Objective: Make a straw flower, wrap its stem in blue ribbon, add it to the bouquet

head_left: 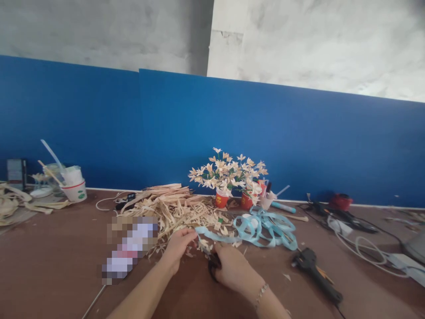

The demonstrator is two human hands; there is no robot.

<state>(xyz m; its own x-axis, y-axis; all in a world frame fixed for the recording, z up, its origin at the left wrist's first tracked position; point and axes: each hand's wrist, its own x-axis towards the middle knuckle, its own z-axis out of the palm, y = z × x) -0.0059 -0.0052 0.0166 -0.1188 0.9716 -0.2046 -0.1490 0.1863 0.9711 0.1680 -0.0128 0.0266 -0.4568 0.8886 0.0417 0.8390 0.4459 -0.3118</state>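
My left hand (179, 246) is closed in a pinch on the end of a light blue ribbon (217, 236). The ribbon runs to the right into a loose, looped heap on the table. My right hand (231, 265) is closed around the black handles of a pair of scissors (213, 265). The scissor blades point toward the left hand, close to the ribbon; whether they touch it I cannot tell. Just behind the hands lies a pile of pale dry husk strips (179, 212).
Pale flowers (229, 173) stand in red paper cups (222, 198) against the blue partition (282, 133). A black glue gun (315, 272) lies at the right, near white cables (365, 248). A white cup (75, 191) stands at the left. A blurred-out object (129, 250) lies left of my hands.
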